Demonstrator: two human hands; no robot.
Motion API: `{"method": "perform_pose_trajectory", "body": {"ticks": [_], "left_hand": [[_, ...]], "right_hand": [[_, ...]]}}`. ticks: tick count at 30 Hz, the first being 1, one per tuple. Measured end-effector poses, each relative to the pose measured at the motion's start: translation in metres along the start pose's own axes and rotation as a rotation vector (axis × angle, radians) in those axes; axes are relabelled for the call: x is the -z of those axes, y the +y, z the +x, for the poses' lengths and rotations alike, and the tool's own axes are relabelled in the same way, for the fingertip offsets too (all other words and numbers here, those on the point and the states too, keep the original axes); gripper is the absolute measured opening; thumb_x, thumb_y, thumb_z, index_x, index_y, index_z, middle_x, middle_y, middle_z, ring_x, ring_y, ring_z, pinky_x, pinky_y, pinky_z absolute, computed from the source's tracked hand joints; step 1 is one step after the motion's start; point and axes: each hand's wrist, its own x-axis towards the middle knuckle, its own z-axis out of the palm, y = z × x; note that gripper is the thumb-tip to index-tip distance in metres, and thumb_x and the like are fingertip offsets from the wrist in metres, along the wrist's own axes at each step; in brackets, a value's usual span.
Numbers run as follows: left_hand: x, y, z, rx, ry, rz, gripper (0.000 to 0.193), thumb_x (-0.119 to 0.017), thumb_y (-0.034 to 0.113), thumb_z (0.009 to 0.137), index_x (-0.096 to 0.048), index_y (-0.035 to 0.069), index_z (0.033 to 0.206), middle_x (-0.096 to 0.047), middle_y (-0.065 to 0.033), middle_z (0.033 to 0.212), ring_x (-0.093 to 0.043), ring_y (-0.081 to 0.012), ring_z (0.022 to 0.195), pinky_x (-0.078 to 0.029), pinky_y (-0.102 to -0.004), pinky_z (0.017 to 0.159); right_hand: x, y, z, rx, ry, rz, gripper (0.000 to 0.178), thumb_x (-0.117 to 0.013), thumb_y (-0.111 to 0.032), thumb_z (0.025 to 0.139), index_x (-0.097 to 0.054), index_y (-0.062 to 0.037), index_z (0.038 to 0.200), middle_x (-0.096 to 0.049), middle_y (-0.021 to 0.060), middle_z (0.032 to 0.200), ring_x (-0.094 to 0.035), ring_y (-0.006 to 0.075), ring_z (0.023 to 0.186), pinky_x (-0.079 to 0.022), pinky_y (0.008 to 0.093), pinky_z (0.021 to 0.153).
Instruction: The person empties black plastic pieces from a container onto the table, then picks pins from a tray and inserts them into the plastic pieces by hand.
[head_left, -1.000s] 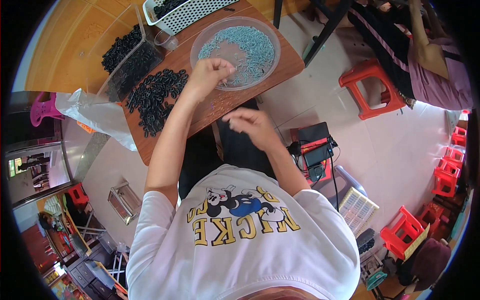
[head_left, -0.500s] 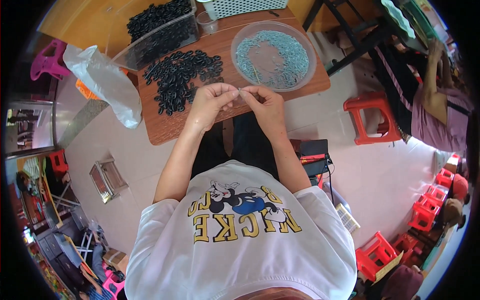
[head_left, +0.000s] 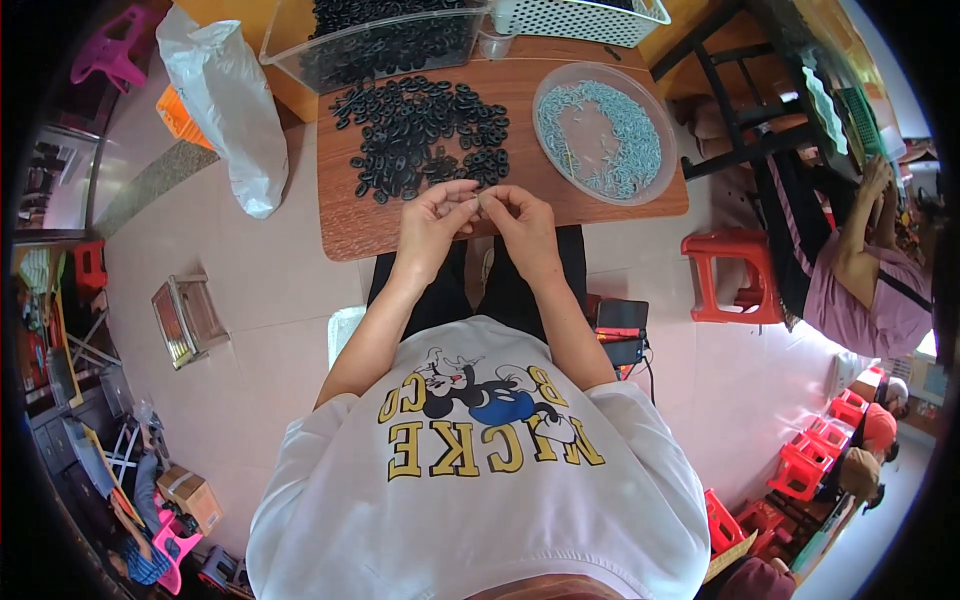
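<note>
My left hand (head_left: 434,232) and my right hand (head_left: 525,232) meet above the front edge of the brown wooden table (head_left: 360,235). Thumb and forefinger of each are pinched together, tip close to tip. Whatever lies between them is too small to make out. Just beyond my left hand spreads a loose pile of small black oval parts with holes (head_left: 400,130). To the right of my hands sits a round clear plastic tray (head_left: 668,165) holding many small silvery-blue metal pieces (head_left: 625,145), pushed into a ring around a bare middle.
A clear bin (head_left: 380,55) full of black parts stands at the back beside a white perforated basket (head_left: 580,22) and a small clear cup (head_left: 494,45). A white plastic bag (head_left: 235,110) hangs at left. A red stool (head_left: 735,275) and a seated person (head_left: 860,285) are at right.
The view has shifted, so the table and its contents appear further right. My hands stay pinched together at the table's front edge, their fingertips slightly lower in the picture.
</note>
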Motion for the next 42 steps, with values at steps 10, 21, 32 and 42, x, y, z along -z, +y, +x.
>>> {"method": "perform_pose_trajectory", "body": {"ticks": [10,21,32,42], "left_hand": [[0.018,-0.015,-0.01,-0.077,0.033,-0.035,0.013,-0.059,0.0,0.087,-0.067,-0.004,0.097,-0.065,-0.0067,0.081,-0.063,-0.0112,0.075,-0.052,-0.0214,0.064],[0.008,-0.02,-0.012,0.004,-0.049,-0.354,0.007,-0.057,0.006,0.09,-0.06,0.0,0.091,-0.06,-0.0033,0.077,-0.058,-0.009,0.068,-0.047,-0.0211,0.061],[0.021,-0.021,-0.011,0.015,0.052,-0.461,0.006,-0.06,0.002,0.087,-0.062,0.0,0.092,-0.065,-0.0084,0.087,-0.062,-0.0118,0.073,-0.05,-0.0222,0.064],[0.026,-0.019,-0.014,0.113,0.052,-0.586,0.011,-0.061,0.0,0.086,-0.063,-0.001,0.096,-0.066,-0.0093,0.089,-0.062,-0.0122,0.075,-0.052,-0.0221,0.067]], "right_hand": [[-0.01,0.014,-0.007,-0.016,-0.028,0.019,0.016,-0.06,-0.012,0.087,-0.066,0.002,0.093,-0.066,0.0035,0.078,-0.06,0.0074,0.071,-0.047,0.0221,0.063],[-0.004,0.001,-0.011,-0.024,0.032,-0.001,0.013,-0.06,-0.01,0.087,-0.064,0.0023,0.09,-0.065,0.0032,0.081,-0.059,0.0081,0.073,-0.047,0.0216,0.066],[0.018,0.012,0.015,0.435,0.149,-0.677,0.013,-0.066,-0.008,0.079,-0.067,-0.0005,0.089,-0.061,0.015,0.082,-0.061,0.0325,0.075,-0.048,0.0376,0.067],[0.027,0.01,-0.006,-0.217,0.074,0.693,0.021,-0.06,-0.008,0.089,-0.063,0.0038,0.106,-0.065,0.008,0.094,-0.062,0.0122,0.082,-0.051,0.0239,0.072]]}}
